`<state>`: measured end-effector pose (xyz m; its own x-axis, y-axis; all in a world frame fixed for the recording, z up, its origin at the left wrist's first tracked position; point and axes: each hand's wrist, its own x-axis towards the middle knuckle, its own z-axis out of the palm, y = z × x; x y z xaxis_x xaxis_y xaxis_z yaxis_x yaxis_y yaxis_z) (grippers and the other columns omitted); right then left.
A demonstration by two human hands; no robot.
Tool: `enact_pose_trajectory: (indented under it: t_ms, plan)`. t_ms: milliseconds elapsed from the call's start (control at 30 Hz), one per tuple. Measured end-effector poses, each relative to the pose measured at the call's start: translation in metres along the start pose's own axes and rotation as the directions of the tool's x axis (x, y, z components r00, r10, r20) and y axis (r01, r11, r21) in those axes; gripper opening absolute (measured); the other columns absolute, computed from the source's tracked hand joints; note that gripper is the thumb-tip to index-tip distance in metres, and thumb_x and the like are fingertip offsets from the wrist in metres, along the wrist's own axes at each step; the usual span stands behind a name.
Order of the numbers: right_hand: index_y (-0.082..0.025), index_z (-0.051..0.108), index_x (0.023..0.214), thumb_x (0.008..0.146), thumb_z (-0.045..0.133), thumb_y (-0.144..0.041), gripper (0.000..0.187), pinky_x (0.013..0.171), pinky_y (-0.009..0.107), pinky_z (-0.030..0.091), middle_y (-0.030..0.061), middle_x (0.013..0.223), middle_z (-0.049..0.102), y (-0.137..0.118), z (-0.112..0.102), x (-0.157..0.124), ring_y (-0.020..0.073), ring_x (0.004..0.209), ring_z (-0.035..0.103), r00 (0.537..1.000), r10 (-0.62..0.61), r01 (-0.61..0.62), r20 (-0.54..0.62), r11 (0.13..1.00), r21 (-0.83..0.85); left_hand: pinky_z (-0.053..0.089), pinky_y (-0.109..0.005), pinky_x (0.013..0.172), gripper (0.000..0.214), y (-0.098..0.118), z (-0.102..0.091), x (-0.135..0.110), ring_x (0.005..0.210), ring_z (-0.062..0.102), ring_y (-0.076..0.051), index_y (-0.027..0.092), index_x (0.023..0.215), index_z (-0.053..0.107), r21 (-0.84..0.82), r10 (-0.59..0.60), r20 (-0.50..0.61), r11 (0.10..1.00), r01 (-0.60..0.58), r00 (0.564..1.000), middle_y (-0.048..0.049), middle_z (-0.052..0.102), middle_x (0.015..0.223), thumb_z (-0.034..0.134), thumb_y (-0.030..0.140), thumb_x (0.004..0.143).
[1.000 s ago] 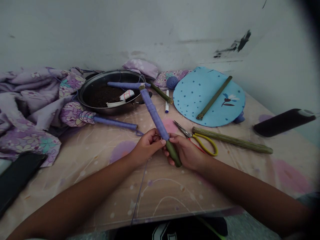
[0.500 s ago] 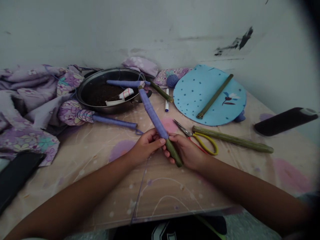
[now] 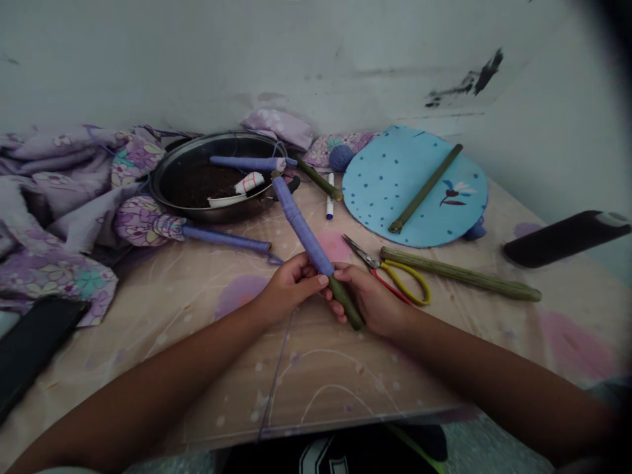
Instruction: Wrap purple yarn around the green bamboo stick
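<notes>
Both hands grip a green stick (image 3: 302, 227) wrapped in purple yarn over most of its length; its near end is bare green. My left hand (image 3: 295, 284) is closed around it from the left, thumb on top near where the wrapping ends. From the right, my right hand (image 3: 370, 293) pinches the stick at that same edge. A strand of purple yarn (image 3: 277, 382) runs from under my left hand down to the table's front edge. Scissors (image 3: 395, 273) with yellow and red handles lie just right of my right hand, partly under a bare green stick (image 3: 464, 276).
A dark pan (image 3: 212, 212) holds soil and a purple-wrapped stick. Floral cloth (image 3: 59, 191) is heaped at left beside a cloth-headed wrapped stick (image 3: 222, 240). A marker (image 3: 330, 197), blue round mat (image 3: 365, 187) and black bottle-like object (image 3: 557, 240) sit at right; a phone-like slab (image 3: 39, 342) lies front left.
The near end of the stick has shifted very slightly to the right with my hands. Otherwise the grip and the table look the same.
</notes>
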<state>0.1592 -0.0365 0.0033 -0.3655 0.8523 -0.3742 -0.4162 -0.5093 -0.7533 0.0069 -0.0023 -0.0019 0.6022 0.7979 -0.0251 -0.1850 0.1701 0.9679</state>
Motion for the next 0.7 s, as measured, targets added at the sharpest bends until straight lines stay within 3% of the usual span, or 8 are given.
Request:
enact_pose_trajectory:
  t_ms: [200,467,600,700]
  plan:
    - [-0.019,0.052,0.08,0.07,0.056,-0.028,0.014,0.04,0.022,0.045,-0.0018,0.055,0.056,0.0031,0.002,0.0009,0.0122,0.045,0.053,0.992,-0.079,0.076,-0.095,0.996,-0.038,0.037,-0.016,0.04,0.027,0.0009,0.0037,0.0003,0.045,0.054,-0.006,0.015,0.085,0.048,-0.005,-0.005,-0.006,1.0,0.005,1.0,0.0026,0.06,0.064,0.066,0.033,0.076]
    - [-0.018,0.053,0.083,0.069,0.055,-0.025,0.016,0.043,0.025,0.046,-0.0005,0.056,0.058,-0.0002,0.0054,-0.0002,0.0141,0.047,0.055,0.981,-0.075,0.066,-0.177,0.996,-0.057,0.032,-0.015,0.037,0.025,0.0001,0.0079,0.0005,0.04,0.048,-0.003,0.015,0.086,0.049,0.063,0.012,-0.106,0.998,-0.005,0.994,0.0072,0.052,0.058,0.064,0.033,0.078]
    - [-0.017,0.053,0.075,0.066,0.056,-0.024,0.012,0.044,0.023,0.043,-0.0005,0.059,0.058,-0.0034,0.0061,-0.0007,0.0122,0.047,0.054,0.984,-0.067,0.062,-0.164,0.997,-0.037,0.038,-0.016,0.042,0.024,-0.0009,0.0071,0.0003,0.051,0.059,-0.008,0.015,0.091,0.047,-0.003,0.024,-0.017,1.0,-0.024,1.0,0.0026,0.06,0.067,0.062,0.032,0.08]
    - [-0.017,0.054,0.073,0.067,0.052,-0.026,0.011,0.038,0.021,0.037,-0.0014,0.058,0.055,-0.0048,0.0053,-0.0017,0.01,0.044,0.049,0.988,-0.02,0.021,-0.151,1.0,0.007,0.036,-0.016,0.042,0.023,-0.0021,0.0045,0.0003,0.051,0.058,-0.007,0.015,0.095,0.049,-0.016,0.013,0.023,1.0,-0.013,1.0,0.0015,0.06,0.067,0.06,0.031,0.082]
